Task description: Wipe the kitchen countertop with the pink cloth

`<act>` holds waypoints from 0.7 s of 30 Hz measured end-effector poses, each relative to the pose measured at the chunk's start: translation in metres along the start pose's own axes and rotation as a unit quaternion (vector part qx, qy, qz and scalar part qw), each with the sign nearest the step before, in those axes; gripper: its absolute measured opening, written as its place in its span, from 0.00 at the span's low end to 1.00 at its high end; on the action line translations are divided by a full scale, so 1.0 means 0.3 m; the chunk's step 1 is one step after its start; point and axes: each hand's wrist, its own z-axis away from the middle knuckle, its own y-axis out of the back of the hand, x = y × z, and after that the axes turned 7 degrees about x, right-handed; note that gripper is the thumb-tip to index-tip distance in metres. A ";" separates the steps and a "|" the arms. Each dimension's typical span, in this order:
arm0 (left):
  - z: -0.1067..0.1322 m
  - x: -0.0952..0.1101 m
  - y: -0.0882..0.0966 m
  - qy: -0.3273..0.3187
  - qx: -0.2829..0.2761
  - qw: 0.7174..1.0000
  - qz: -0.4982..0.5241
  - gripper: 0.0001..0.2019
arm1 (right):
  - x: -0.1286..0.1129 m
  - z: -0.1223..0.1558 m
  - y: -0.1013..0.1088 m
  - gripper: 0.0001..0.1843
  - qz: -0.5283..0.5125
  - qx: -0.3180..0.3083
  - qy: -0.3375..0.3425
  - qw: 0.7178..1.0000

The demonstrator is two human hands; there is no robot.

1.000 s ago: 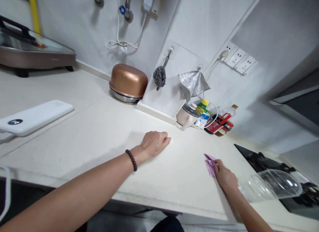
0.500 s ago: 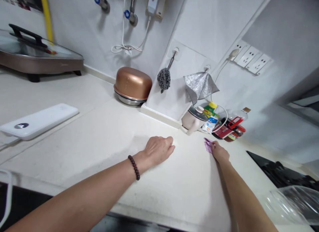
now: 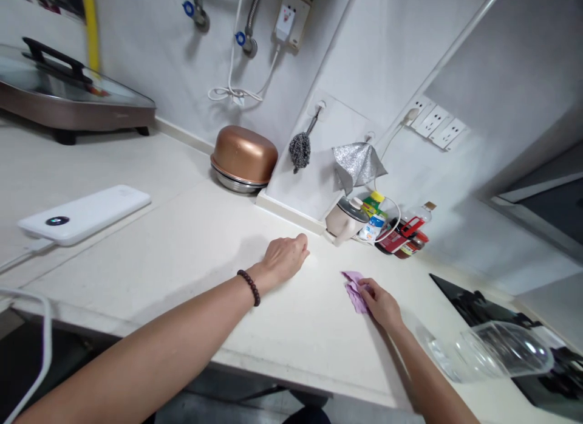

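My right hand (image 3: 381, 304) pinches a crumpled light-purple cloth (image 3: 354, 292) between thumb and fingers, low over the pale countertop (image 3: 291, 333). Part of the cloth lies under the fingertips. To the left, my left hand (image 3: 286, 259) is closed, its fingers curled under and resting at the counter surface. Whatever those fingers hold, if anything, is hidden. A dark bead bracelet (image 3: 249, 287) circles the left wrist. Beyond the hands, a small beige pot (image 3: 342, 222) with a glass lid stands against the wall.
Clear plastic containers (image 3: 505, 348) lie at the right by a black stove (image 3: 483, 305). A copper-coloured pot (image 3: 246, 153) sits at the back. A white power bank (image 3: 86, 214) with a cable and an electric pan (image 3: 77, 102) are on the left. Bottles and packets (image 3: 405, 235) stand beside the beige pot.
My right hand has drawn the purple cloth left and towards me, and more of the cloth shows. My left hand stays closed in nearly the same place. The camera view has shifted slightly.
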 end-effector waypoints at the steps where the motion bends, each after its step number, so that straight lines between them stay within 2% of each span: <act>1: -0.002 -0.002 0.003 0.003 0.001 1.000 0.000 0.07 | -0.001 0.015 0.002 0.25 -0.044 0.018 -0.007 0.999; 4: -0.006 -0.008 0.008 0.003 0.009 1.000 -0.003 0.08 | -0.004 0.033 0.003 0.27 -0.203 0.079 -0.053 0.975; 6: -0.008 -0.011 0.009 0.003 0.014 1.000 -0.009 0.10 | -0.007 0.030 0.006 0.26 -0.275 0.094 -0.098 0.952; 9: -0.008 -0.012 0.006 0.005 0.019 1.000 -0.015 0.12 | -0.016 0.017 0.017 0.24 -0.324 0.075 -0.131 0.934; 14: -0.007 -0.010 -0.002 0.001 0.027 0.999 -0.017 0.13 | -0.018 -0.008 0.039 0.25 -0.402 0.019 -0.120 0.908; 16: -0.006 -0.010 -0.006 -0.002 0.028 0.999 -0.018 0.13 | -0.008 -0.016 0.037 0.24 -0.396 0.024 -0.114 0.911; 18: -0.006 -0.011 -0.010 -0.006 0.029 0.999 -0.019 0.12 | 0.006 -0.020 0.026 0.23 -0.348 0.052 -0.106 0.930; 21: -0.004 -0.009 -0.016 -0.011 0.029 0.999 -0.015 0.12 | 0.025 -0.021 -0.011 0.24 -0.213 0.080 -0.021 0.974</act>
